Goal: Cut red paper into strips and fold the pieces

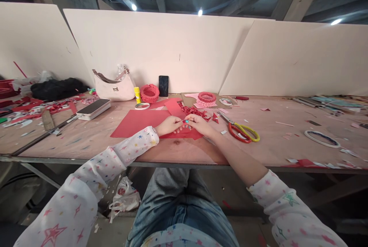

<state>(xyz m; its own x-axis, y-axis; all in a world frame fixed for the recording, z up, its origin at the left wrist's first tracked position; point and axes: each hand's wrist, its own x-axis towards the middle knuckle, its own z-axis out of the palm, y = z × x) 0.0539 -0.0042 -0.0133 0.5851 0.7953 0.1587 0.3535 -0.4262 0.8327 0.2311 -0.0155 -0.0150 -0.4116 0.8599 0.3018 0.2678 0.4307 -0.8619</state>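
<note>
My left hand (pixel 169 125) and my right hand (pixel 199 124) meet fingertip to fingertip above red paper. Both are closed in a pinch on a small piece of red paper (pixel 184 122), mostly hidden by the fingers. A large red paper sheet (pixel 138 122) lies flat under and left of the hands. Just beyond the fingers is a pile of folded red paper pieces (pixel 195 112). Scissors (pixel 243 132) with one red and one yellow handle rest right of my right hand, their blades pointing away to the left.
Behind stand a glue stick (pixel 137 95), a red paper ring (pixel 150 93), a phone (pixel 163 85) and a white handbag (pixel 115 87). Another red ring (pixel 207 97) sits on pink. A white box-like device (pixel 94 109) lies left, a tape roll (pixel 322 139) right. White panels (pixel 155 48) close off the back.
</note>
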